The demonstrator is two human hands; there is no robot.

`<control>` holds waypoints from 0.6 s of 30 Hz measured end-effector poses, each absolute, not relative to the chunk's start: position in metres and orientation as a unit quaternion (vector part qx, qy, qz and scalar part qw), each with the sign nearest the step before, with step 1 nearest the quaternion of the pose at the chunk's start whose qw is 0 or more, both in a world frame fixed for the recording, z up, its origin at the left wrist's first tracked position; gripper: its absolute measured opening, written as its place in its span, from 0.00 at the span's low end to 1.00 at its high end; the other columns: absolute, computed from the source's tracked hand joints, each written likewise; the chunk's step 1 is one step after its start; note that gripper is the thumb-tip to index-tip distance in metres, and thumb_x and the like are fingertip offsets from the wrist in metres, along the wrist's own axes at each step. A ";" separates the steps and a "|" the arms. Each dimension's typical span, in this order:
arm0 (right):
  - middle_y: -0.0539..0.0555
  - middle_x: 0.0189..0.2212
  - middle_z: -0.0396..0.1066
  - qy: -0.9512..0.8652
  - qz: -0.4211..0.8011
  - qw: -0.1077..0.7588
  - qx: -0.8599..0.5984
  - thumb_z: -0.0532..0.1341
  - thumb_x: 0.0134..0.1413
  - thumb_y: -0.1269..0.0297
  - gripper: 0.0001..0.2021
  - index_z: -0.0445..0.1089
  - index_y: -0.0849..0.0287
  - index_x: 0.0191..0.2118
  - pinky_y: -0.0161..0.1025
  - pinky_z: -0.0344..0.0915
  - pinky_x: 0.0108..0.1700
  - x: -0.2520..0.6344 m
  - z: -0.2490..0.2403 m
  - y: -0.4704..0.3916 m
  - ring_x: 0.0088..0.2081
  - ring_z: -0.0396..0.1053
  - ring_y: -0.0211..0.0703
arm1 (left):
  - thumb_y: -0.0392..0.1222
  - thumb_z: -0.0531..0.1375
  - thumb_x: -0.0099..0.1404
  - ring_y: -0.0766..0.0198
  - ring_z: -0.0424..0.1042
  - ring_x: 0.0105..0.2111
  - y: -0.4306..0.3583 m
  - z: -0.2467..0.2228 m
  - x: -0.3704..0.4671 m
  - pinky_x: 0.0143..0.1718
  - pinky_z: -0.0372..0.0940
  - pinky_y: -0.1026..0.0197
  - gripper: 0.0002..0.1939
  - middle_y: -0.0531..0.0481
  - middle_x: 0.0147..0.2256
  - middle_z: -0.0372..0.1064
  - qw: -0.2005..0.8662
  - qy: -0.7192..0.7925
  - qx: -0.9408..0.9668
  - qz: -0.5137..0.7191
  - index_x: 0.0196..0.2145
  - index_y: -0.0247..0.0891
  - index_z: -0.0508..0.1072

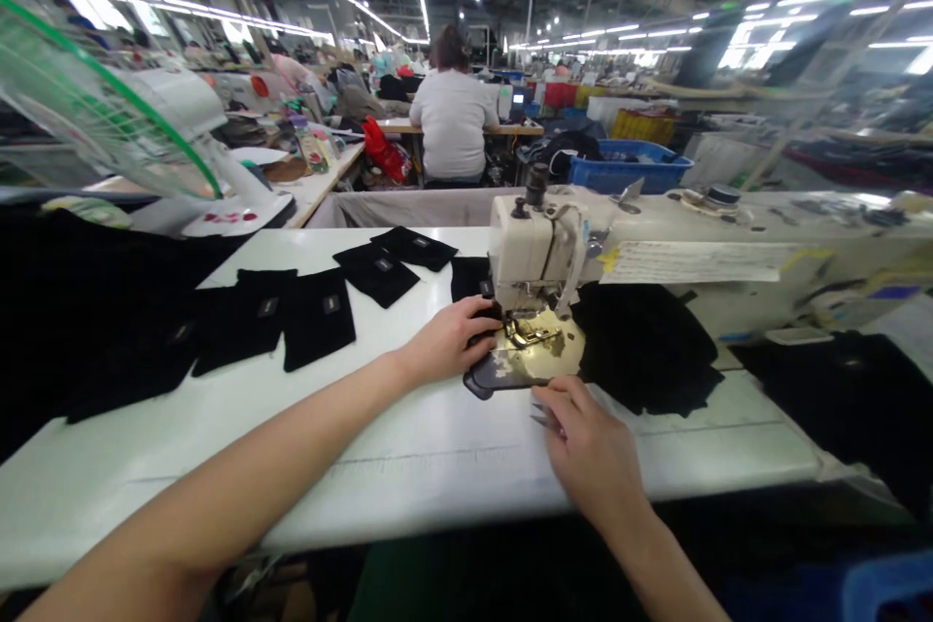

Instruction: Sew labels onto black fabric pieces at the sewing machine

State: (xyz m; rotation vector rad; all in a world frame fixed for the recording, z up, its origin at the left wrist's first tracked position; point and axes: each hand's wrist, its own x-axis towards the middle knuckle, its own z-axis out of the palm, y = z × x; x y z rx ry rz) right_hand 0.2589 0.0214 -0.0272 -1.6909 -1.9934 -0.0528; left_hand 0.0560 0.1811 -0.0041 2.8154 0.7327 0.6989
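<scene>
An industrial sewing machine (535,243) stands before me, its presser foot above a worn brass-coloured plate (558,350). At the plate's left edge, my left hand (456,335) rests with fingers stretched toward the needle area; dark cloth partly shows by the fingertips. My right hand (594,437) is closed at the plate's front edge, with the pointed metal blades of small thread snips (540,416) sticking out from it. Its thumb and index fingertip meet near the edge; whether they also pinch something is unclear. Black cloth pieces with small labels (319,319) lie left of the machine.
A dark heap of cloth (645,345) lies under the machine arm, and more black cloth (838,389) is at right. Black fabric (94,311) covers the table's left end. A green-rimmed fan (109,107) stands at back left. A person (452,117) sits ahead, near a blue crate (627,170).
</scene>
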 end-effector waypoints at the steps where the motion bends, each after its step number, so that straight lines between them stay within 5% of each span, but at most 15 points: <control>1: 0.55 0.42 0.75 -0.737 -0.023 0.260 -0.624 0.55 0.50 0.82 0.20 0.74 0.57 0.45 0.36 0.63 0.32 0.260 -0.028 0.021 0.34 0.72 0.43 | 0.40 0.57 0.71 0.51 0.68 0.56 0.180 -0.006 0.056 0.58 0.66 0.47 0.14 0.37 0.53 0.70 0.074 0.251 0.937 0.232 0.49 0.35 0.77; 11: 0.55 0.42 0.74 -0.747 -0.037 0.273 -0.605 0.53 0.54 0.79 0.18 0.74 0.57 0.45 0.37 0.64 0.33 0.262 -0.034 0.019 0.34 0.73 0.42 | 0.43 0.58 0.71 0.54 0.71 0.54 0.142 0.004 0.036 0.57 0.67 0.50 0.14 0.41 0.54 0.71 0.130 0.299 0.921 0.213 0.49 0.36 0.77; 15: 0.55 0.42 0.74 -0.744 -0.036 0.273 -0.609 0.53 0.54 0.78 0.18 0.73 0.57 0.45 0.38 0.65 0.33 0.260 -0.034 0.019 0.33 0.73 0.43 | 0.44 0.54 0.73 0.55 0.75 0.45 0.153 0.019 0.026 0.50 0.69 0.52 0.14 0.42 0.42 0.74 0.096 0.482 0.838 0.236 0.42 0.35 0.77; 18: 0.55 0.43 0.74 -0.746 -0.036 0.270 -0.608 0.53 0.54 0.78 0.18 0.73 0.57 0.45 0.37 0.65 0.33 0.263 -0.035 0.019 0.33 0.72 0.43 | 0.48 0.64 0.65 0.45 0.74 0.45 0.179 0.021 0.027 0.47 0.68 0.48 0.13 0.37 0.39 0.72 0.069 0.637 0.739 0.209 0.36 0.33 0.74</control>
